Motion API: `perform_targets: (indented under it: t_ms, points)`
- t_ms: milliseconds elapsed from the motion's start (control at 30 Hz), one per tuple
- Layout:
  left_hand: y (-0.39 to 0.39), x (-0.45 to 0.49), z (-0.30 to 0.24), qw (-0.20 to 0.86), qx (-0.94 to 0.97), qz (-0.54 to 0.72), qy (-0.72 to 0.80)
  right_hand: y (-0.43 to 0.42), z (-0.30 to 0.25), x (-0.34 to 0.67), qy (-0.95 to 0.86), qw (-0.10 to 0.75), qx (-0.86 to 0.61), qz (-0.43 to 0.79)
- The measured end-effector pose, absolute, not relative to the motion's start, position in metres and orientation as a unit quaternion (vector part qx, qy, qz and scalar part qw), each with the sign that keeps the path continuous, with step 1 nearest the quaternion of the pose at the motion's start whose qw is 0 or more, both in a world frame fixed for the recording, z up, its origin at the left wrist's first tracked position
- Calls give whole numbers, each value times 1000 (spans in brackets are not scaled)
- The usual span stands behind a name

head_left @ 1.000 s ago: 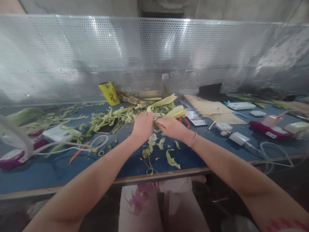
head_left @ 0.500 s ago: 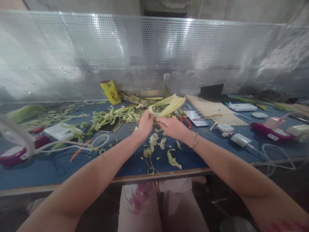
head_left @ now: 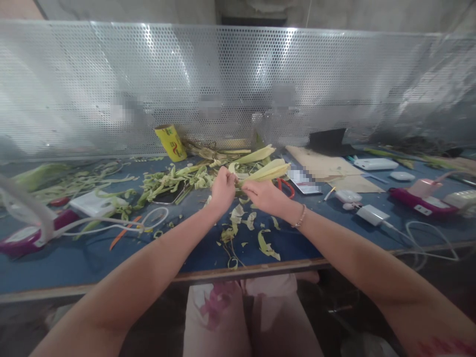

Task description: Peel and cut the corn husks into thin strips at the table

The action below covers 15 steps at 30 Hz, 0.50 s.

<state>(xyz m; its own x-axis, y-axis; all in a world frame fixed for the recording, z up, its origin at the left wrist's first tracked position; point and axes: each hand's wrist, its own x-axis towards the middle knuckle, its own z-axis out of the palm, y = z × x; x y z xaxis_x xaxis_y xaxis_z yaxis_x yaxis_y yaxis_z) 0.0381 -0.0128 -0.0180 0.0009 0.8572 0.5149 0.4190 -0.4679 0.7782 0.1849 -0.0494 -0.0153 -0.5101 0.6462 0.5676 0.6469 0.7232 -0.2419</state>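
Note:
Over the middle of the blue table, my right hand [head_left: 265, 193] pinches the base of a pale yellow-green corn husk [head_left: 269, 171], whose wide end points right. My left hand [head_left: 224, 187] is closed beside it, its fingertips pinched on a strip of husk [head_left: 240, 174] near that base; the exact grip is partly hidden by the fingers. Another husk leaf [head_left: 256, 155] lies just behind. Left of my hands is a heap of knotted green husk pieces [head_left: 163, 184], partly over a dark phone [head_left: 171, 194]. Torn husk scraps [head_left: 268, 245] are scattered in front.
A yellow tube [head_left: 171, 144] leans at the back before the perforated metal screen [head_left: 238, 84]. Red-handled scissors [head_left: 286, 188] and cardboard [head_left: 327, 166] lie to the right. Purple power strips [head_left: 420, 202] with white cables flank both sides. An orange strip [head_left: 124, 232] lies at left.
The husk in my right hand has tilted slightly lower and to the right, parting from the leaf behind it. My hands stay close together in nearly the same place.

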Motion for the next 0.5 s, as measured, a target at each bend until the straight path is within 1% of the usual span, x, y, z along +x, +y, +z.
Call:
perform_targets:
  t_ms: [167, 300, 400, 500]
  points:
    - [-9, 35, -21, 224, 680, 530, 454, -49, -12, 186, -861, 354, -364, 37]
    - [-8, 36, -23, 309, 642, 547, 439, -47, -11, 187, -829, 398, -388, 66]
    - [-9, 40, -28, 383, 613, 566, 396, -45, -12, 185, -812, 409, -410, 66]
    - [-9, 46, -33, 417, 594, 583, 365, -43, -14, 183, -802, 416, -423, 66]
